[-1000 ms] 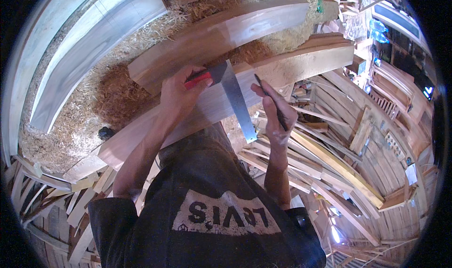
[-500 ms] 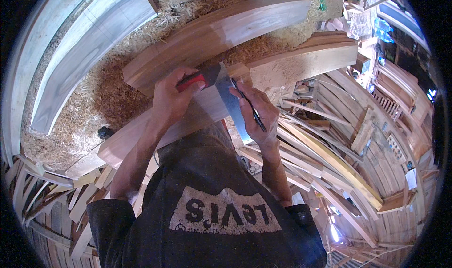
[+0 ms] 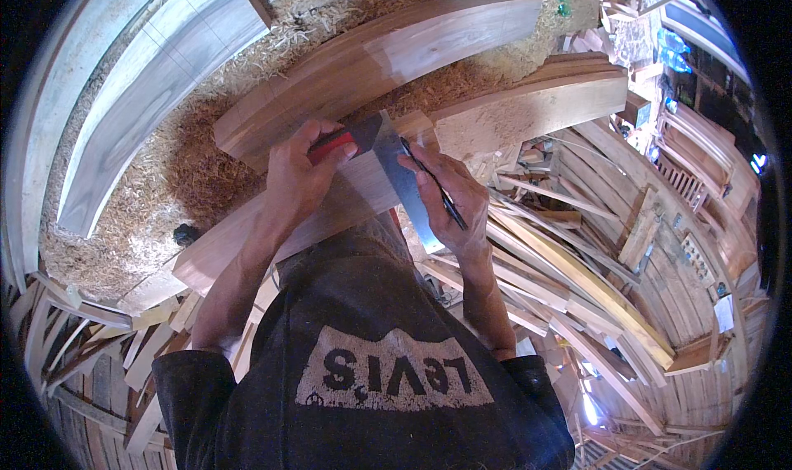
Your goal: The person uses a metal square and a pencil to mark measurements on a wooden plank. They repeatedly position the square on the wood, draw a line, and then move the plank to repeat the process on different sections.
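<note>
A: so where's the square (image 3: 402, 177) sitting, and who's got it?

B: Across the pale board (image 3: 355, 196) on the near side, blade angled toward the person's body. Left hand (image 3: 299, 177) is closed around the red-and-black handle (image 3: 337, 145), thumb over the red bit.

A: and the other one?

B: Right hand (image 3: 454, 193) has a dark pencil (image 3: 450, 206) pinched in its fingers, tip just beside the blade's right edge. Can't tell if the knuckles touch the metal.

A: awkward to handle?

B: Doubt it. Square looks light and stiff, blade maybe a bit slippery, so the chunky handle's the place to grab. Pencil's light, point probably fragile, best held low. Board looks heavy and rigid, so two hands, well apart, would suit it.
</note>
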Demonstrator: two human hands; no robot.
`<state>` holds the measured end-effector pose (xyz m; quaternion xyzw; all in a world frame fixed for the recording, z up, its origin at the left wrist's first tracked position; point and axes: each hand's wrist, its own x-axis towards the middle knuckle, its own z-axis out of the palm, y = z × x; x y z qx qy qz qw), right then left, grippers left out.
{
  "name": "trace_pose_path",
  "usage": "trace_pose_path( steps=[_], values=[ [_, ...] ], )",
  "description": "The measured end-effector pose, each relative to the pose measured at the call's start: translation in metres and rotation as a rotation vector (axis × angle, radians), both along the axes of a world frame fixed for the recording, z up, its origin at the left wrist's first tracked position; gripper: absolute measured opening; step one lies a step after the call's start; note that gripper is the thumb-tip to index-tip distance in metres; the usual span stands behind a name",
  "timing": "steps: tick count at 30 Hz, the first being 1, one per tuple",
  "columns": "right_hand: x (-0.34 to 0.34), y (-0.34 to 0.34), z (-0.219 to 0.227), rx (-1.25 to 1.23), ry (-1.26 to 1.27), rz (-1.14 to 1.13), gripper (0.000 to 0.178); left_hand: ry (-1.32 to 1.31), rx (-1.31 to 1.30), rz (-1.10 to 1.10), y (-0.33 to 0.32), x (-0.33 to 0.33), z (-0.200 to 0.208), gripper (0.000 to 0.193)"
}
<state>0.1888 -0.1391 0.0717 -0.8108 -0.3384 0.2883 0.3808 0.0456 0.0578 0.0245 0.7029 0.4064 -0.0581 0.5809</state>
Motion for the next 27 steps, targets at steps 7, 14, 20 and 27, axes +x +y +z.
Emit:
trace_pose_path(
  steps=[7, 14, 20, 27],
  values=[
    [0.000, -0.003, -0.003, 0.034, -0.023, 0.012, 0.032, -0.008, -0.071, 0.019, 0.000, -0.004, -0.009, 0.033],
    [0.010, 0.003, 0.007, -0.027, -0.010, 0.052, 0.028, -0.037, 0.035, -0.008, -0.003, -0.004, -0.007, 0.034],
    [-0.001, -0.039, 0.023, -0.137, 0.056, 0.011, 0.019, -0.069, 0.105, -0.008, -0.006, -0.005, -0.007, 0.034],
    [0.035, 0.012, 0.011, -0.485, -0.226, 0.311, 0.025, -0.103, 0.101, 0.001, -0.006, -0.004, -0.011, 0.033]
  ],
)
